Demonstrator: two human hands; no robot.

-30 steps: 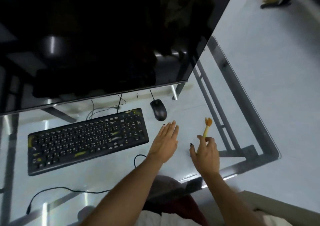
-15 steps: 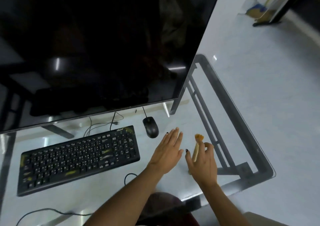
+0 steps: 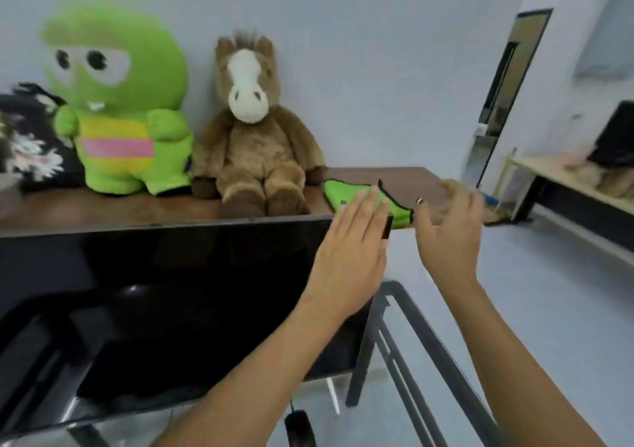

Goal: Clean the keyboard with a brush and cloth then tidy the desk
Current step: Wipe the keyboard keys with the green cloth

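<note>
A green cloth point(image 3: 343, 191) with dark trim lies on the brown wooden shelf point(image 3: 408, 177) behind the monitor. My left hand point(image 3: 350, 257) is flat with its fingers apart, and the fingertips overlap the cloth's near edge. My right hand point(image 3: 446, 237) is raised just right of the cloth and blurred by motion. Its fingers curl around the brush point(image 3: 449, 191), of which only a tan smear shows above the fingers. The keyboard is out of view.
The big black monitor point(image 3: 171, 292) fills the lower left. A green plush toy point(image 3: 116, 103) and a brown plush horse point(image 3: 254, 144) sit on the shelf left of the cloth. The mouse point(image 3: 300, 429) and the glass desk's metal frame point(image 3: 415, 326) are below.
The view has swung up from the desk to the shelf. Both hands have risen from beside the keyboard to the cloth, and the right hand still carries the brush.
</note>
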